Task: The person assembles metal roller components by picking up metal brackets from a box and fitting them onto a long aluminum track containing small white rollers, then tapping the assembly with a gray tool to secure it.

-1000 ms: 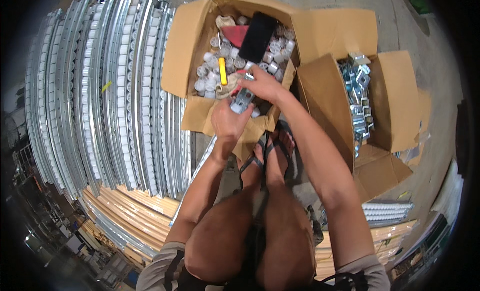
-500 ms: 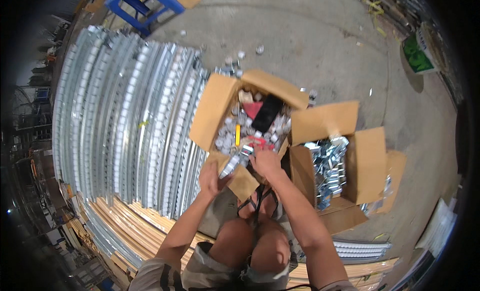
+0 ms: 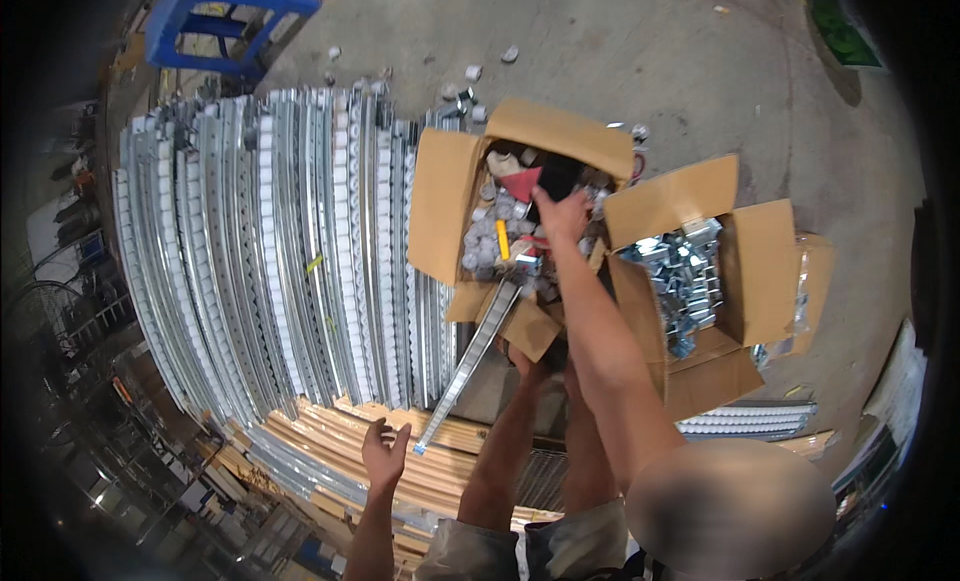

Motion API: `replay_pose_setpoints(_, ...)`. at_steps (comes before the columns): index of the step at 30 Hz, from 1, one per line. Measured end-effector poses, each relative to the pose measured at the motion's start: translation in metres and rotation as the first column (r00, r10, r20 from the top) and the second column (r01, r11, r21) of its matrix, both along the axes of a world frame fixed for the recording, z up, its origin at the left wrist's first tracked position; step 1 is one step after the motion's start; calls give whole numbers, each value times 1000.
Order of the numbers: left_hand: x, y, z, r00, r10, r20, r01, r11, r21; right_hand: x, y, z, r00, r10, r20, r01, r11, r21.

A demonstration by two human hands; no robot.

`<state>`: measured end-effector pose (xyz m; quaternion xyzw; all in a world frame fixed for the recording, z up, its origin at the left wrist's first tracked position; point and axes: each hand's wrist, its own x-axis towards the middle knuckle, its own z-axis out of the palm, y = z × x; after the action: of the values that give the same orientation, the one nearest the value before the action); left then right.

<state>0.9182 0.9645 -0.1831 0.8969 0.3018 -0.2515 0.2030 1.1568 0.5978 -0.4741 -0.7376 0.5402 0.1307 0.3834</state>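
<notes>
My right hand reaches into a cardboard box, thumb and fingers closed round the sides of a black flat rectangular object and hiding its near part. Round it lie small whitish cylindrical pieces, a red piece and a slim yellow tool. A narrow metal rail with white rollers slopes from the box's near side down over the wrapped lengths, with a small bluish piece at its lower end. My left hand hovers left of that end, fingers apart, holding nothing.
Roller rails lie stacked at the left, beside wrapped tan lengths. At the right, another open box holds shiny metal brackets. A blue plastic stool stands far left; loose pieces litter the floor beyond the boxes.
My left hand has let go of the rail and drawn back down and left. My right hand has moved from the rail farther into the box, onto the black object. The view has shifted.
</notes>
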Motion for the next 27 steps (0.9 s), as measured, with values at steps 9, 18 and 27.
replay_pose_setpoints(9, -115, 91, 18, 936, 16, -352, 94, 952, 292, 30, 21, -15, 966, -50, -255, -1, 980, -197)
replay_pose_setpoints(18, -75, 74, 25, 954, 77, -291, -51, 994, 93, -29, 14, 43, 994, 113, -9, -111, 962, -251)
replay_pose_setpoints(27, -16, 130, 104, 986, 84, -144, -86, 996, -5, -333, -145, 285, 894, 282, -347, -380, 889, -256)
